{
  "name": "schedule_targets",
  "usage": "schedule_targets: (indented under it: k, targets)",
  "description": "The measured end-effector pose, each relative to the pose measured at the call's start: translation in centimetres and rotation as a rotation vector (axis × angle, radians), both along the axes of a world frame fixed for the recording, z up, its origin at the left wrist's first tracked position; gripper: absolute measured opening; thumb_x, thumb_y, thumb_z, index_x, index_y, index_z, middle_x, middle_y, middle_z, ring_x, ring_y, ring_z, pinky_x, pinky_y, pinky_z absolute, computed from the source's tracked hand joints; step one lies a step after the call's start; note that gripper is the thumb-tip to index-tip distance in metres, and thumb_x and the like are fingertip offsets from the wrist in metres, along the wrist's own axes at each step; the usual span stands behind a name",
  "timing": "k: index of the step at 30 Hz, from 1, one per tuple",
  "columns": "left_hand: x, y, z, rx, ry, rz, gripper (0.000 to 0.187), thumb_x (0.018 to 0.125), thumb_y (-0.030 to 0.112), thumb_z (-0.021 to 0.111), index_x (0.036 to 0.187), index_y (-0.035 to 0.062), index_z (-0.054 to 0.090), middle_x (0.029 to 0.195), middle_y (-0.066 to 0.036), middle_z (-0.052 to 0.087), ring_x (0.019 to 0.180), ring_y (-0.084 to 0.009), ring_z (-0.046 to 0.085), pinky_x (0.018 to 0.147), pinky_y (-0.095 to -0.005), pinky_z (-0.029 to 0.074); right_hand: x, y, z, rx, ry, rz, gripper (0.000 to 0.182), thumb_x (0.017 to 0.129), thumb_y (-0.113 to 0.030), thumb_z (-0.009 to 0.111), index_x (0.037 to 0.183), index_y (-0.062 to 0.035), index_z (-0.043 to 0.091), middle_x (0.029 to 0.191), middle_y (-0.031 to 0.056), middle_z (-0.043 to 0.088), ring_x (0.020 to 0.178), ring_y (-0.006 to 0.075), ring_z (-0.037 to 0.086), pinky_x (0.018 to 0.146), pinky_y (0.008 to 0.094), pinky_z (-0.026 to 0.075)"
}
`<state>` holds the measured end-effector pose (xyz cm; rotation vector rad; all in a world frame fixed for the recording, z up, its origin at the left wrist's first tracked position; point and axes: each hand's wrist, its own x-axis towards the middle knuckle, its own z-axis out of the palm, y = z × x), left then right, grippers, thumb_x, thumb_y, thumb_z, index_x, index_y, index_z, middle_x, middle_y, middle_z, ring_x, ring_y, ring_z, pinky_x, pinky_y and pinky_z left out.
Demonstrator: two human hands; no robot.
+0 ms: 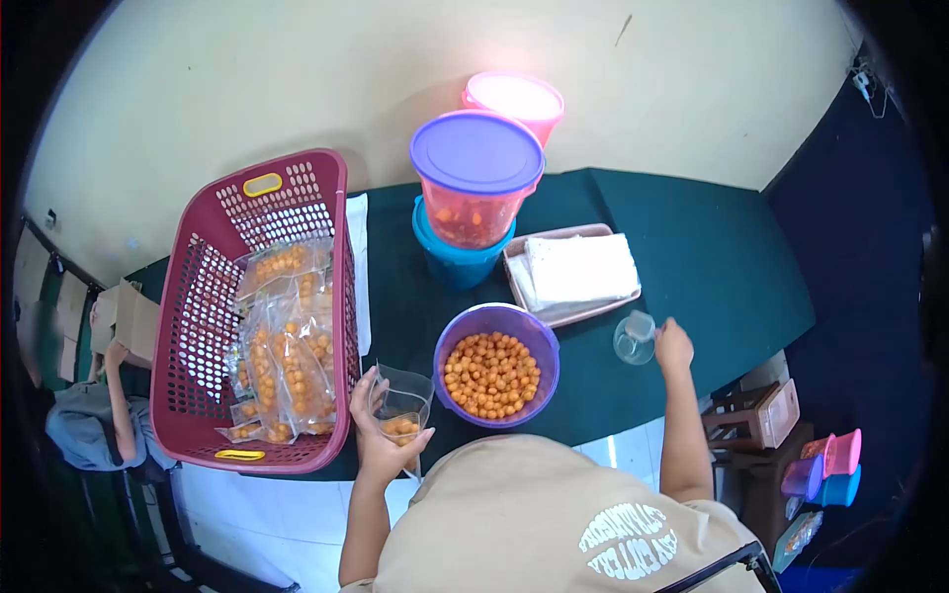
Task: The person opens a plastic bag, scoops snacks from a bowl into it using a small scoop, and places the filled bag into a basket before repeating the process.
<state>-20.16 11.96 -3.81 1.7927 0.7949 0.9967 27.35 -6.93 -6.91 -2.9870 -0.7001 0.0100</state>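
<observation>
My left hand [384, 440] grips a clear plastic bag [403, 388], which stands with its mouth upward. A few round orange snack balls lie in the bottom of this bag. Over the dark green tabletop, my right hand [674, 348] is closed at the side of a clear plastic cup [633, 341]; its fingertips are partly hidden. Between the two hands is a purple bucket [554, 371] holding many of the same orange balls [491, 376]. The large maroon basket [341, 296] left of my left hand contains several filled clear bags [287, 356].
Behind the bucket, a purple-lidded pink container [477, 153] rests on a teal one [460, 262], with another pink container [529, 104] behind. A tray [568, 318] carries white plastic bags [583, 267]. At far left, another person's arm [119, 405] reaches to a cardboard box [133, 321].
</observation>
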Motion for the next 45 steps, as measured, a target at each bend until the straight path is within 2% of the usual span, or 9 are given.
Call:
schedule_targets:
  k: [5,11,13,15,18,26,31,38,45]
  targets:
    - [1.2,0.1,-0.3,-0.039,0.067,0.012,0.11,0.057,0.014,0.086,0.144,0.0087,0.018,0.146,-0.016,0.029,0.128,-0.0347,0.041,0.105,-0.0487,0.035,1.2,-2.4,-5.3,0.049,0.187,-0.144,0.021,0.092,-0.024,0.054,0.103,-0.007,0.061,0.103,0.0186,0.066,0.099,0.0362,0.063,0.082,0.0476,0.05]
    - [1.3,0.2,-0.1,0.016,0.074,0.0,0.11,0.057,0.018,0.089,0.143,0.0088,0.021,0.145,-0.019,0.029,0.125,-0.0357,0.043,0.105,-0.0463,0.037,-0.1,-1.6,-3.4,0.048,0.281,-0.251,0.023,0.09,-0.027,0.058,0.104,-0.0098,0.061,0.108,0.0116,0.067,0.106,0.0338,0.061,0.089,0.0456,0.047]
    - [0.9,0.2,-0.6,0.06,0.073,0.031,0.113,0.056,0.016,0.088,0.144,0.0096,0.018,0.147,-0.016,0.028,0.128,-0.0343,0.04,0.106,-0.0473,0.035,-2.6,0.9,-0.4,0.133,-0.082,-0.243,0.028,0.086,-0.026,0.064,0.108,-0.0098,0.062,0.117,0.0118,0.063,0.113,0.0324,0.056,0.094,0.0441,0.044]
    - [0.5,-0.2,-1.1,0.074,0.104,0.06,0.113,0.057,0.017,0.088,0.144,0.0093,0.018,0.147,-0.017,0.028,0.128,-0.0346,0.041,0.105,-0.0473,0.036,-2.4,5.3,1.3,0.602,-0.04,0.199,0.038,0.08,-0.021,0.069,0.114,-0.0082,0.061,0.125,0.0136,0.057,0.118,0.0324,0.051,0.098,0.0448,0.041]
    - [0.4,-1.1,-0.9,-0.001,0.105,-0.006,0.112,0.057,0.02,0.089,0.144,0.0083,0.018,0.146,-0.017,0.028,0.127,-0.0344,0.041,0.106,-0.0471,0.036,-11.2,14.6,13.5,0.785,-0.231,0.812,0.043,0.077,-0.017,0.068,0.119,-0.0121,0.06,0.124,0.0082,0.058,0.114,0.0306,0.051,0.103,0.0449,0.031]
    - [0.4,-2.0,-0.1,0.153,0.099,-0.009,0.112,0.056,0.018,0.089,0.143,0.0082,0.018,0.145,-0.017,0.028,0.128,-0.0348,0.04,0.107,-0.0469,0.034,-12.4,27.3,13.8,0.688,-0.335,0.929,0.028,0.077,-0.019,0.07,0.104,-0.0152,0.062,0.112,0.0026,0.06,0.112,0.0245,0.05,0.101,0.0571,0.028]
    - [-0.8,-2.3,-1.0,0.126,0.053,0.027,0.113,0.057,0.017,0.089,0.143,0.0089,0.017,0.146,-0.018,0.028,0.128,-0.0344,0.04,0.107,-0.0474,0.034,-16.0,19.2,14.5,0.747,-0.302,1.094,0.019,0.076,-0.014,0.068,0.094,-0.0133,0.062,0.103,0.002,0.06,0.104,0.0243,0.054,0.103,0.0561,0.029]
    - [-0.6,-1.0,-1.3,0.156,0.024,0.033,0.111,0.058,0.017,0.089,0.142,0.0118,0.017,0.145,-0.022,0.028,0.127,-0.0373,0.042,0.106,-0.0472,0.036,-19.5,4.7,4.7,0.399,-0.01,1.323,0.015,0.077,-0.018,0.069,0.09,-0.0134,0.062,0.107,0.0023,0.06,0.103,0.0222,0.056,0.104,0.0547,0.032]
    - [1.8,0.7,0.0,0.243,-0.007,-0.051,0.114,0.057,0.018,0.089,0.144,0.0124,0.016,0.147,-0.02,0.027,0.128,-0.0361,0.041,0.106,-0.0483,0.034,-21.6,3.8,1.0,0.476,0.195,1.264,0.017,0.08,-0.022,0.07,0.091,-0.0116,0.061,0.111,0.0033,0.061,0.111,0.022,0.054,0.105,0.0508,0.033]
